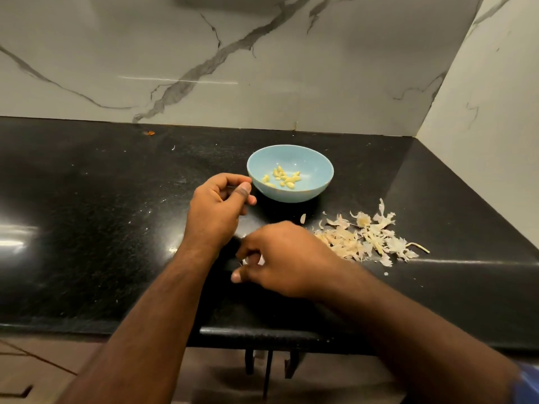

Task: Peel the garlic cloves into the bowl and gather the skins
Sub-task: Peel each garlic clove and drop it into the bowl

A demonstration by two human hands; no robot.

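Sitting near the marble back wall (262, 68), the blue bowl (309, 161) holds peeled garlic cloves (284, 178), with the left hand (217, 207) just beside its left rim. A heap of garlic skins (367, 239) spreads to the right, near the side wall (495, 112). Black tabletop (87, 214) lies bare to the left, its front edge close under the forearms. Left fingers (243, 191) curl, thumb against forefinger; what they pinch cannot be told. The right hand (287, 258) hovers low, fingers curled around a pale scrap of skin (253, 260).
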